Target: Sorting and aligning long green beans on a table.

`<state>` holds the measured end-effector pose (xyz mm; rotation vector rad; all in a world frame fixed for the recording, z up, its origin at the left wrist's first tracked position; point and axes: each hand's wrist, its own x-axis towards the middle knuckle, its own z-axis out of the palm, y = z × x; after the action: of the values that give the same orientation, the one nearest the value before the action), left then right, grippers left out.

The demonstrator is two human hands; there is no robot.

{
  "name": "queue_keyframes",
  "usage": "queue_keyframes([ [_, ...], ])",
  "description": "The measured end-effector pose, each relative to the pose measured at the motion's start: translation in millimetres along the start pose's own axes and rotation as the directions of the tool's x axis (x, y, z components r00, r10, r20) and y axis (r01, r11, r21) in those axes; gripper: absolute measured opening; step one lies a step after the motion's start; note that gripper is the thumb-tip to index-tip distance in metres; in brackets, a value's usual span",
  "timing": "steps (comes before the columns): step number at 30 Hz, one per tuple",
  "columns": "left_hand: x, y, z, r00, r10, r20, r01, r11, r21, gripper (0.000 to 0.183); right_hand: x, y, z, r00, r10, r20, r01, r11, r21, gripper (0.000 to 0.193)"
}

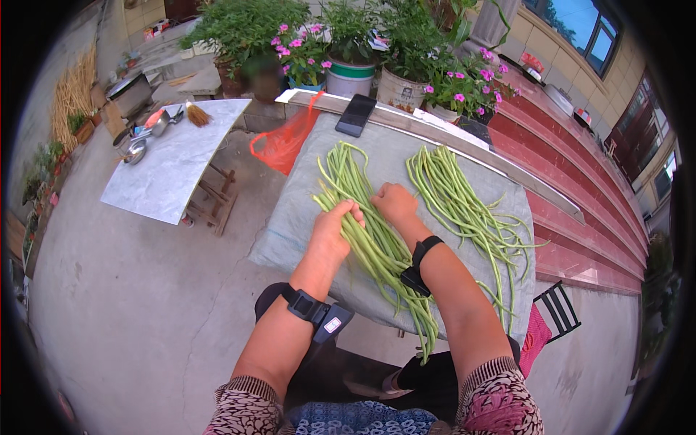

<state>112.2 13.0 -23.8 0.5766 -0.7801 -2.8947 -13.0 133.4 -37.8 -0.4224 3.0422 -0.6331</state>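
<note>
Long green beans (378, 250) lie in a loose bunch across the grey cloth-covered table (304, 181), with some ends hanging over the near edge. My left hand (336, 226) is closed around several of them near their upper ends, thumb on top. Right beside it, my right hand (396, 204) is curled shut against the bunch's right side; its fingertips are hidden, so what it pinches does not show. A second pile of long beans (464, 196) spreads over the table's right side, its thin ends trailing toward me.
A black phone (356, 115) and a long flat board (464, 141) lie along the far edge. A red plastic bag (284, 145) hangs at the far left corner. Potted flowers (348, 76) stand behind, red steps (573, 196) rise at right, and another table (177, 163) holds metal bowls.
</note>
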Motion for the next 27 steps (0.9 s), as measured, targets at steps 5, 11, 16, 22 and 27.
queue_keyframes([
  [5,-3.9,0.6,4.6,1.0,0.019,-0.009,-0.019,1.0,-0.002,0.006,-1.5,7.7,6.4,0.997,0.068,0.03,-0.071,0.991,0.117,0.03],
  [11,-0.1,-2.0,0.4,0.999,0.048,-0.023,-0.048,0.999,-0.013,0.006,0.9,-1.4,3.3,0.996,-0.056,0.065,0.057,0.998,-0.011,0.026],
  [16,1.9,-4.6,5.8,0.999,0.019,-0.026,-0.021,0.999,-0.048,0.006,11.0,31.5,0.6,0.974,0.129,0.186,-0.213,0.798,0.564,0.024],
  [22,7.4,-3.1,-2.3,1.0,0.014,-0.016,-0.014,0.999,-0.037,0.012,-13.3,33.0,-25.3,0.995,0.017,0.096,-0.036,0.978,0.207,0.012],
  [27,8.7,-6.7,2.0,0.991,-0.117,-0.061,0.111,0.989,-0.094,0.024,-52.0,21.0,-69.5,0.985,-0.134,0.106,0.053,0.828,0.559,0.008],
])
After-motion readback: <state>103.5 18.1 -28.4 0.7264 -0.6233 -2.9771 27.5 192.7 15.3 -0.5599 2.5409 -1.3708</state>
